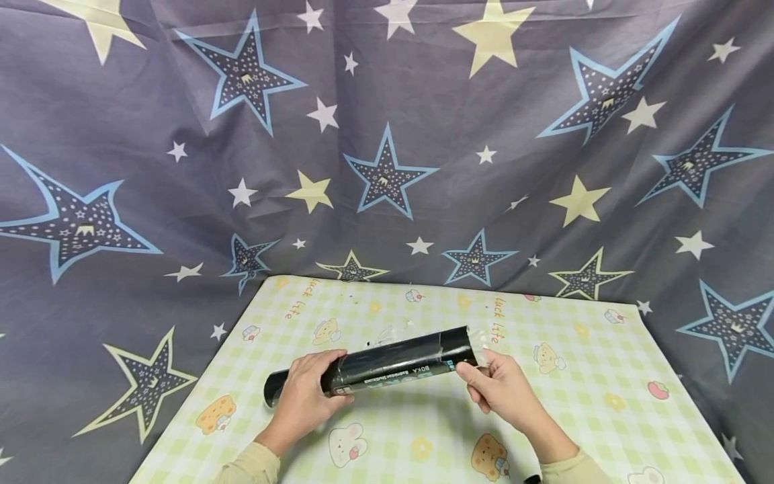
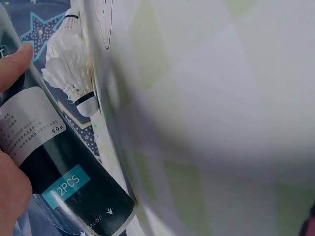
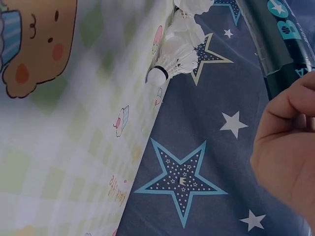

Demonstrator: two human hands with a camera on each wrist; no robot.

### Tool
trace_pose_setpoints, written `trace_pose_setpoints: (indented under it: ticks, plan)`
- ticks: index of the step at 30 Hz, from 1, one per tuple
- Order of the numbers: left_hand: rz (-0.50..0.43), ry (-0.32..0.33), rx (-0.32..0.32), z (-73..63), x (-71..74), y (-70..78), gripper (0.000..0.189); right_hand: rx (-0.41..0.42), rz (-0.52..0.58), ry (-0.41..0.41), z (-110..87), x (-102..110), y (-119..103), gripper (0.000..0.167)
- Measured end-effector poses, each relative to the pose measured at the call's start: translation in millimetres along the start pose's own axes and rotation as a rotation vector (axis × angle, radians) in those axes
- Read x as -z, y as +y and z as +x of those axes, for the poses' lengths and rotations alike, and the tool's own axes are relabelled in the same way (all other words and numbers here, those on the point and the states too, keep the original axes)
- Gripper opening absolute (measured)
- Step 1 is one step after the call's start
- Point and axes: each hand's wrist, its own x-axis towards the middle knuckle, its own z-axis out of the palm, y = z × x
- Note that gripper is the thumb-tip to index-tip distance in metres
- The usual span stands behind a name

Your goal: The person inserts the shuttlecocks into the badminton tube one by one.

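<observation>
A black shuttlecock tube (image 1: 399,359) with printed lettering is held tilted over the table, its right end higher. My left hand (image 1: 308,390) grips it near the lower left end, fingers over the top and thumb along the front. At the raised end, my right hand (image 1: 498,386) pinches the rim, where whitish crinkled material (image 1: 480,341) sticks out. In the left wrist view the tube's lower end (image 2: 88,191) shows "12PCS" and an arrow. White shuttlecocks (image 3: 172,54) lie beyond the tube, mostly hidden by it in the head view.
The table (image 1: 580,417) wears a green-and-white checked cloth with cartoon prints. A dark star-patterned curtain (image 1: 387,101) hangs behind it and on both sides.
</observation>
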Motion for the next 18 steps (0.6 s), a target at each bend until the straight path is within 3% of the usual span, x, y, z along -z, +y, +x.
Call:
trace_pose_setpoints:
  ticks: [6, 14, 18]
  plan:
    - [0.003, -0.002, 0.003, 0.4, -1.5, -1.1, 0.090, -0.017, -0.007, 0.002, 1.3, -1.9, 1.1, 0.025]
    - [0.008, 0.002, 0.003, 2.6, -2.8, -0.8, 0.090, -0.113, 0.050, 0.193, 0.4, -1.9, -1.9, 0.027]
    - [0.001, -0.010, 0.009, 3.6, -1.9, 0.9, 0.089, -0.100, 0.041, 0.196, 0.8, -1.5, -0.4, 0.027]
